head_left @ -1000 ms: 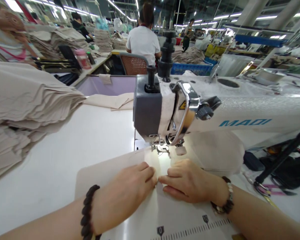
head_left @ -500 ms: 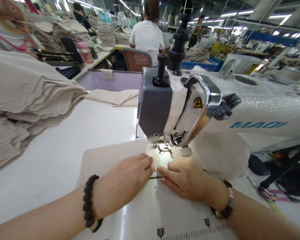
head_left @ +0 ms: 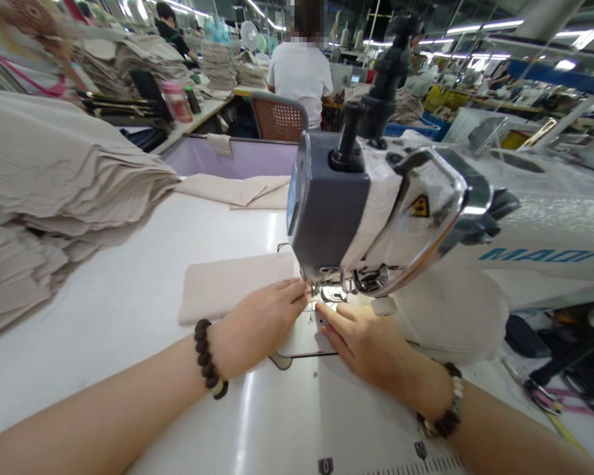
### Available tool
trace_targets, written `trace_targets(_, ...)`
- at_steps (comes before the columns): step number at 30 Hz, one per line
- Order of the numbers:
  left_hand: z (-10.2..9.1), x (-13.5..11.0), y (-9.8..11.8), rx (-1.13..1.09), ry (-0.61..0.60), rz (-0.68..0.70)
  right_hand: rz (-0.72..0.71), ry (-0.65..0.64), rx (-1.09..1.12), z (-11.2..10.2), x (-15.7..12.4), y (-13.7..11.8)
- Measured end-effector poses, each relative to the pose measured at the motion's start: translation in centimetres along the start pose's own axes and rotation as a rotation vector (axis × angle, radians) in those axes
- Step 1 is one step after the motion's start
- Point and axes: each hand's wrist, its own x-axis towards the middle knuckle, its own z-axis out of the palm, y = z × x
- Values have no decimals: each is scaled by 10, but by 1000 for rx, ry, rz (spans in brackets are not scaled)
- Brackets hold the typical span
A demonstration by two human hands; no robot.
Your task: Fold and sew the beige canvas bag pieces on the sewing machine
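Note:
A beige fabric piece [head_left: 228, 287] lies flat on the sewing machine's bed, left of the needle area. My left hand [head_left: 257, 323] is closed at its near right edge, fingertips pressed together beside the presser foot [head_left: 332, 292]. On the other side, my right hand [head_left: 369, 340] lies low with its index finger stretched toward the foot and its thumb apart, touching the work surface. More beige fabric [head_left: 455, 313] spreads under the machine arm to the right of that hand. The grey and white machine head [head_left: 329, 204] stands over the foot. My hands partly hide the fabric's edge.
A tall stack of beige cut pieces [head_left: 74, 158] covers the table's left side. Folded fabric [head_left: 237, 188] lies behind the machine head. A ruler scale [head_left: 400, 467] marks the near edge. Ahead, a person in a white shirt [head_left: 301, 76] sits on a brown chair [head_left: 280, 119].
Both hands have moved forward, closer to the presser foot. The fabric has slid away from me beneath it, baring the metal plate in front. The view has shifted slightly.

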Motion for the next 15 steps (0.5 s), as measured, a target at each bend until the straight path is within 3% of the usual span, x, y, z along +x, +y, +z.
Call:
trace_targets(5,0,5,-4,55,-35,-57,11,-9,14,0,-1,-1)
trace_targets(15,-1,1,0,143,-53,-34,14,12,6,-1,-1,-1)
